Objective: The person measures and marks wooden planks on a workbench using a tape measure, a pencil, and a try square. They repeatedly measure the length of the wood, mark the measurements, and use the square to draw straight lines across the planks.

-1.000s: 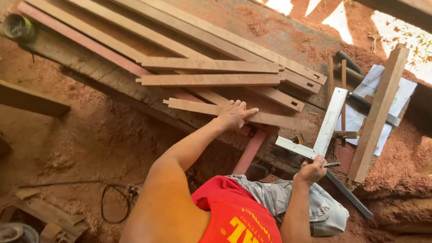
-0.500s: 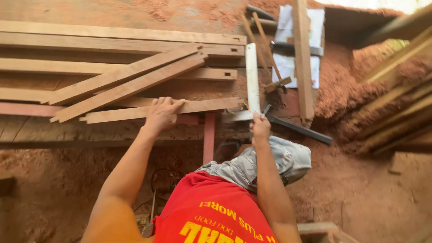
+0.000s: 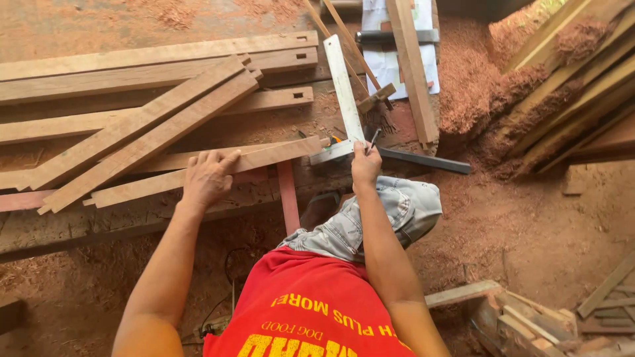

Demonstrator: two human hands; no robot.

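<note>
Head view: left hand (image 3: pixel 208 177) fingers spread flat on wood strip (image 3: pixel 198 170); right hand (image 3: pixel 365 165) fingers clamped on pencil (image 3: pixel 373 141).

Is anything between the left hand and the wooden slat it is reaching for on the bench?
Nothing visible. The left hand already rests flat on the wooden slat. The right hand, apart from it, holds a pencil beside the metal square.

workbench (image 3: pixel 79 228) | wooden slats (image 3: pixel 152 135), steel square (image 3: pixel 344 89), maybe sawdust
</note>
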